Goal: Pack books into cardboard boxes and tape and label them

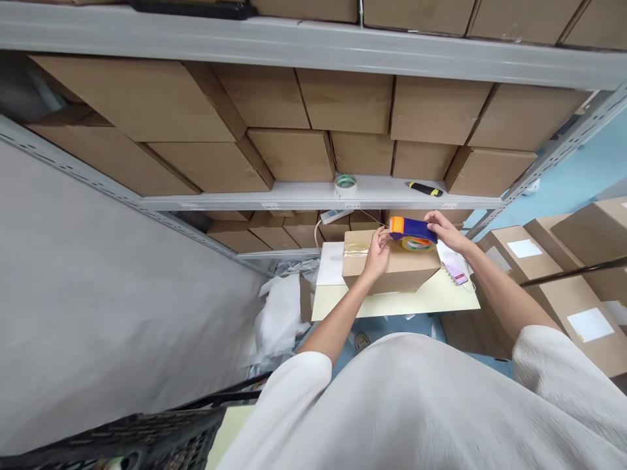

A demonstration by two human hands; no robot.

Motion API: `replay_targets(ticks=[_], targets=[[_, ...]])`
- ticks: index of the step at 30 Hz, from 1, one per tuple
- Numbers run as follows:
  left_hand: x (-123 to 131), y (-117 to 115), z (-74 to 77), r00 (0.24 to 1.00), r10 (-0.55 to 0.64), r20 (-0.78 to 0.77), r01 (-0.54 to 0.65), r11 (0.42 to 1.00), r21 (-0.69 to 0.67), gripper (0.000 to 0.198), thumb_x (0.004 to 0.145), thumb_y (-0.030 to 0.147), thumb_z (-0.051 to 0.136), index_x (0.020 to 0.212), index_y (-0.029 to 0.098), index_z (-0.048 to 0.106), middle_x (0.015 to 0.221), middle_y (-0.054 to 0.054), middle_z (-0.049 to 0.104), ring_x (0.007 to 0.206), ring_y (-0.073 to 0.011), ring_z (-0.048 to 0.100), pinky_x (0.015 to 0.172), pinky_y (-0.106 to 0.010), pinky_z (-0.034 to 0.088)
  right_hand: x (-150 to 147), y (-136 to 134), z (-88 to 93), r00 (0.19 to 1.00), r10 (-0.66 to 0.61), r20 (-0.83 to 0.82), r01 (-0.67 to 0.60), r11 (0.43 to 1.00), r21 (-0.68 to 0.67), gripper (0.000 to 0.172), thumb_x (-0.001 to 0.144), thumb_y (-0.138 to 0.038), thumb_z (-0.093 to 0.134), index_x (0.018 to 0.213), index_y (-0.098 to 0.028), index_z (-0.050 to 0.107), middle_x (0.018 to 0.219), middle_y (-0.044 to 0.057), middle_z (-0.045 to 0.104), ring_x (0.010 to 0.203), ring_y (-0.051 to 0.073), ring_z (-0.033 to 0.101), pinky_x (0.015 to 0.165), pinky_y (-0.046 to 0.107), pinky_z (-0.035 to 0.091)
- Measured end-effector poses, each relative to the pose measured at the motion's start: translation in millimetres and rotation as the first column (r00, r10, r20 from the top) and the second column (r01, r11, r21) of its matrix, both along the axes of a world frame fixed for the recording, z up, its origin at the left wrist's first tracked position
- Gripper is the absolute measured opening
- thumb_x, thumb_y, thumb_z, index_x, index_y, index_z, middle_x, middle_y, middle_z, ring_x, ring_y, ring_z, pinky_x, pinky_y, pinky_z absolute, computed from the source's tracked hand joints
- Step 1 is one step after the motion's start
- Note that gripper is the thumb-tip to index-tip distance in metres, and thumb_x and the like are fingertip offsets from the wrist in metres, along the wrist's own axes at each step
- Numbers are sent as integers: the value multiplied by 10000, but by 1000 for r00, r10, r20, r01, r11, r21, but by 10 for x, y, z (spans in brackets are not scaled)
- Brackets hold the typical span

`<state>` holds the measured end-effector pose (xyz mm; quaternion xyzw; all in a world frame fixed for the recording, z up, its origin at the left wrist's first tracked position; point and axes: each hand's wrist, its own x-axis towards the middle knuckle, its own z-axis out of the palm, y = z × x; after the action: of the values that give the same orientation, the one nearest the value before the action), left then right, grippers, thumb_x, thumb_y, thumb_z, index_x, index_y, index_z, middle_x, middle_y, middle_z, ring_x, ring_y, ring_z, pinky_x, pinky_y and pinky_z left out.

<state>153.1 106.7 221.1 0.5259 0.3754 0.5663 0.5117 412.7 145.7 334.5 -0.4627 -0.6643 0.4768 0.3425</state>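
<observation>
A closed cardboard box (399, 277) rests on a pale yellow board, with shiny clear tape across its left end. Above the box's top is a blue and orange tape dispenser (414, 230) with a roll of tape in it. My right hand (443, 230) grips the dispenser's blue right end. My left hand (377, 253) is at the orange end, its fingers pressed together near the dispenser's edge; whether they pinch the tape's end is too small to tell.
Shelves (313, 196) ahead hold many cardboard boxes, a tape roll (345, 185) and a yellow-black cutter (424, 189). A phone (455, 269) lies right of the box on the board (396, 305). Labelled boxes (590, 324) stand at right, a black crate (161, 440) at lower left.
</observation>
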Motion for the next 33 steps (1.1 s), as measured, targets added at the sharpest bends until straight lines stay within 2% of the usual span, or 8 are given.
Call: replay_targets(ticks=[5, 7, 10, 12, 18, 23, 29, 33], targets=[[-2, -8, 67, 1000, 9, -25, -10, 1000, -21, 743, 930, 162, 578, 1643, 273, 399, 1406, -123, 707, 1429, -236, 627, 1298, -483, 394, 24, -46, 92, 996, 54, 76, -59, 996, 63, 255, 917, -484, 656, 982, -275, 526, 920, -4, 537, 822, 198, 465, 731, 327, 434], [-6, -21, 120, 998, 22, -51, -24, 999, -42, 676, 959, 193, 601, 1609, 274, 432, 1396, -123, 719, 1424, -236, 635, 1272, -468, 423, 14, -91, 123, 993, 55, 104, -62, 996, 63, 362, 883, -537, 722, 979, -279, 488, 935, -8, 522, 833, 197, 470, 735, 324, 440], [-6, -39, 236, 995, 56, -82, -64, 994, -89, 541, 1000, 262, 630, 1527, 258, 506, 1366, -127, 740, 1394, -232, 663, 1220, -441, 478, -19, -170, 173, 981, 65, 185, -78, 995, 64, 621, 730, -559, 912, 1039, -289, 446, 993, -10, 546, 867, 201, 507, 755, 319, 463], [-16, -37, 332, 992, 96, -77, -106, 984, -145, 437, 1013, 308, 651, 1437, 248, 569, 1338, -129, 751, 1338, -225, 698, 1156, -407, 529, -46, -204, 196, 968, 63, 244, -84, 993, 79, 698, 678, -535, 958, 1061, -293, 426, 1008, -13, 553, 873, 201, 518, 763, 315, 470], [-232, 26, 636, 970, 242, 4, -234, 939, -252, 250, 977, 340, 743, 1183, 224, 662, 1147, -94, 787, 970, -174, 776, 883, -308, 614, -94, -171, 203, 954, 61, 294, -98, 989, 111, 615, 723, -441, 904, 1041, -295, 398, 954, -28, 537, 837, 185, 496, 734, 290, 452], [-351, 107, 831, 979, 202, -28, -202, 937, -284, 266, 923, 336, 829, 1092, 210, 668, 936, -42, 788, 824, -165, 764, 756, -274, 587, -117, -116, 236, 947, 126, 294, -158, 984, 86, 565, 728, -383, 864, 1032, -294, 396, 945, -29, 542, 836, 184, 503, 736, 292, 458], [-202, 261, 926, 970, 219, -102, -238, 937, -254, 353, 825, 309, 933, 995, 225, 635, 734, 25, 718, 698, -162, 720, 701, -268, 557, -186, -111, 284, 951, 161, 264, -185, 980, 67, 575, 718, -393, 876, 1021, -295, 398, 932, -31, 536, 813, 178, 494, 699, 287, 445], [-175, 282, 932, 970, 225, -95, -243, 925, -292, 362, 799, 273, 930, 959, 233, 608, 693, 43, 699, 656, -154, 691, 694, -279, 565, -201, -132, 297, 954, 156, 258, -181, 980, 77, 589, 713, -420, 893, 1009, -298, 398, 923, -32, 530, 805, 179, 486, 703, 292, 450]])
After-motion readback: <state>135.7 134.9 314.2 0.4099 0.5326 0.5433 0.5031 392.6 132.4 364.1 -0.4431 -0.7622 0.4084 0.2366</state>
